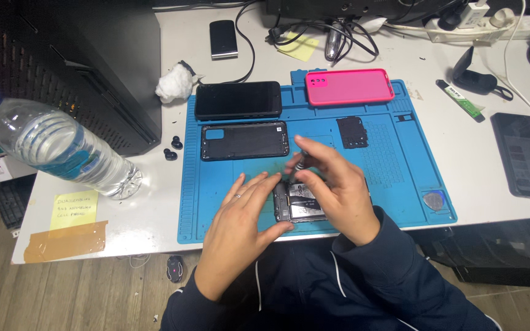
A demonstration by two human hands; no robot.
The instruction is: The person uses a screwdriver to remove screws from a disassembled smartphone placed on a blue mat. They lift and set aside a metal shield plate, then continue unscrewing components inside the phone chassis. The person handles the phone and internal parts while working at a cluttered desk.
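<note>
An opened phone (299, 202) lies at the front of a blue repair mat (394, 165), its insides showing. My left hand (237, 224) rests flat beside it, fingers spread, thumb against the phone's front edge. My right hand (332, 187) holds a small dark screwdriver (298, 164) upright, tip down on the phone's upper part. A black back cover (245, 140) lies just behind my hands, and a black phone (238, 100) sits face up behind that. A pink phone case (349, 86) is at the mat's far edge. A small black plate (352, 132) lies to the right.
A clear water bottle (56, 147) with a blue cap stands at the left, beside a dark computer case (93, 61). Two black earbuds (173, 149) and a cotton wad (175, 84) lie left of the mat. Another phone (524, 154) on a cable lies at the right; cables and a power strip (480, 27) line the back.
</note>
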